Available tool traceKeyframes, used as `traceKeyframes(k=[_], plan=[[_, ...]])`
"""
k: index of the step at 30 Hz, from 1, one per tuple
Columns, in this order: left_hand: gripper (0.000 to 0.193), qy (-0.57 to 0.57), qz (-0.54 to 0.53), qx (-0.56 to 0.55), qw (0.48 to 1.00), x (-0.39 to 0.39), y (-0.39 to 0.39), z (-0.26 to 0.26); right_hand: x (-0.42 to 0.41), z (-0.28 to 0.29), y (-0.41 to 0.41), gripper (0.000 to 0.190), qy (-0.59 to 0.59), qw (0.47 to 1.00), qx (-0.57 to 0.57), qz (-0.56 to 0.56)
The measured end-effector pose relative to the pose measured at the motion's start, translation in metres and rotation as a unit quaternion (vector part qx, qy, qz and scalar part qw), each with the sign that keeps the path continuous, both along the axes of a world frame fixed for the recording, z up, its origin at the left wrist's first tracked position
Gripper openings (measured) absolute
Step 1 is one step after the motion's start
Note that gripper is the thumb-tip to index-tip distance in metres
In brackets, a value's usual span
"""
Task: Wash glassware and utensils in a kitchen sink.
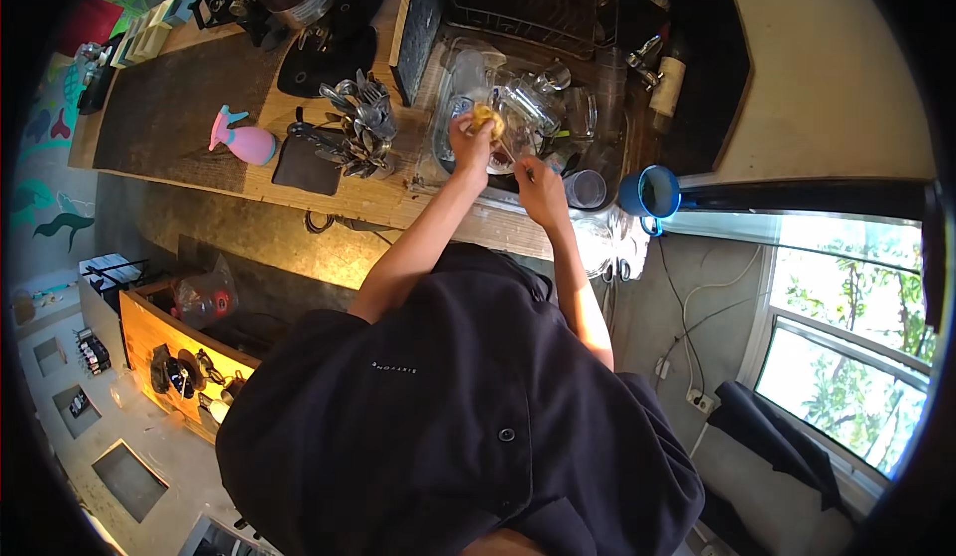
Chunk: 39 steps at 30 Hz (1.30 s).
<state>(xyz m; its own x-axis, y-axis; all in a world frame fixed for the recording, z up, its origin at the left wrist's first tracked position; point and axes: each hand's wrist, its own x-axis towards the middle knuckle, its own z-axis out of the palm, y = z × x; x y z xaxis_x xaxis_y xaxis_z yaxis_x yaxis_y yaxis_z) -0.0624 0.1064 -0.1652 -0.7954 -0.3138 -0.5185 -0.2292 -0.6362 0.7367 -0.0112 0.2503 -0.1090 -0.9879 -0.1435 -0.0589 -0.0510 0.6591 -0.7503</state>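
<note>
My left hand (470, 147) grips a yellow sponge (487, 121) over a sink (427, 160) full of glassware. Close by on the right, my right hand (541, 190) is closed on the handle of a thin metal utensil (509, 150), whose far end lies near the sponge; its kind cannot be told. Beneath and beyond my hands are a clear glass mug (580, 113), a tall glass (532, 104) lying tilted and a frosted tumbler (469, 73). A round clear cup (585, 189) stands in the sink's near right corner.
Cups packed with cutlery (366, 123) stand left of the sink, near a pink spray bottle (250, 144). A blue mug (648, 192) sits at the right edge. A wire dish rack (523, 22) lies beyond the sink, with a faucet (644, 59) to its right.
</note>
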Motion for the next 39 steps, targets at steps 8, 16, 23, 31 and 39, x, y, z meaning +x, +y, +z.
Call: traceKeyframes(k=[8,16,23,31,39], plan=[[0.033,0.035,0.051,-0.096,0.993,-0.004,-0.01,-0.006,0.005,0.003,0.007,0.026,0.061,0.993,0.07,-0.079],[0.018,0.032,-0.149,0.076,0.985,0.003,-0.006,-0.003,-0.022,-0.004,-0.009,0.034,-0.065,0.983,-0.149,-0.086],[0.021,0.091,-0.126,0.257,0.954,0.015,-0.012,0.002,-0.02,-0.023,-0.009,0.036,0.013,0.99,-0.115,-0.086],[0.027,0.067,-0.026,0.022,0.997,0.015,-0.01,0.007,-0.009,-0.008,-0.02,0.035,0.072,0.996,-0.029,-0.048],[0.023,0.131,0.022,-0.058,0.989,0.016,-0.002,0.023,-0.001,-0.002,-0.018,0.034,0.065,0.995,-0.062,-0.043]])
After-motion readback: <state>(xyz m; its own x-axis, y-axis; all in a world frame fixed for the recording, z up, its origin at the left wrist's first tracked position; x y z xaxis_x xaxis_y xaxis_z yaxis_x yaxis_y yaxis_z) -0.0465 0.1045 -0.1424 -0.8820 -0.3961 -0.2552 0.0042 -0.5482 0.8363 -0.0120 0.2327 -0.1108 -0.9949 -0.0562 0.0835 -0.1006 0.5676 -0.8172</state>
